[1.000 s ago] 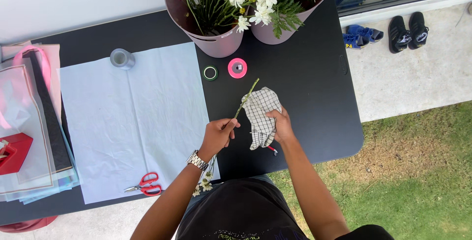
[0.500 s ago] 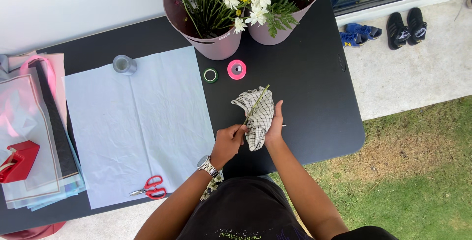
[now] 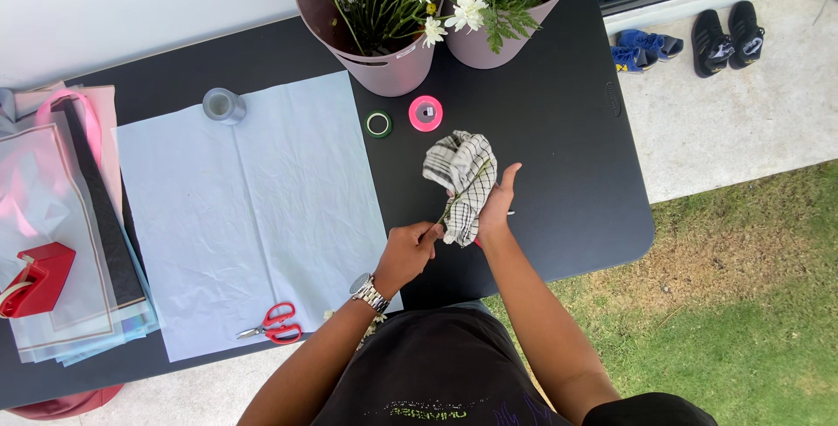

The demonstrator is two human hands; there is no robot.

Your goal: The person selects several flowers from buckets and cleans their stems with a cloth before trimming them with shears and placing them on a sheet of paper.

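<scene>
Bench (image 3: 559,112): black top with rounded corners, set on pale paving beside a strip of grass (image 3: 751,304).

Paper sheet (image 3: 253,208): large, pale blue, creased, laid flat on the left half of the bench.

Stack of wrapping sheets (image 3: 61,216): pink, clear and dark layers, at the far left edge, just beside the paper sheet.

Two flower buckets (image 3: 384,68): mauve, at the far edge of the bench, touching one another, filled with white daisies and green stems.

Shoes (image 3: 729,33): one black pair and one blue pair on the paving beyond the bench's right end.

Checked cloth (image 3: 463,177): white with dark lines, bunched, held above the bench right of the paper sheet, wrapped around a green stem (image 3: 447,212).

Right hand (image 3: 496,203): grip closed around the cloth from the right side, thumb raised.

Left hand (image 3: 408,251): grip pinched on the lower end of the stem, just below the cloth; a metal watch (image 3: 367,291) on the wrist.

Tape dispenser (image 3: 35,278): red, resting on the stack.

Scissors (image 3: 272,323): red handles, lying on the near edge of the paper sheet.

Grey tape roll (image 3: 223,105): on the sheet's far corner.

Pink ribbon spool (image 3: 425,113) and green tape ring (image 3: 378,123): side by side, near the buckets.
</scene>
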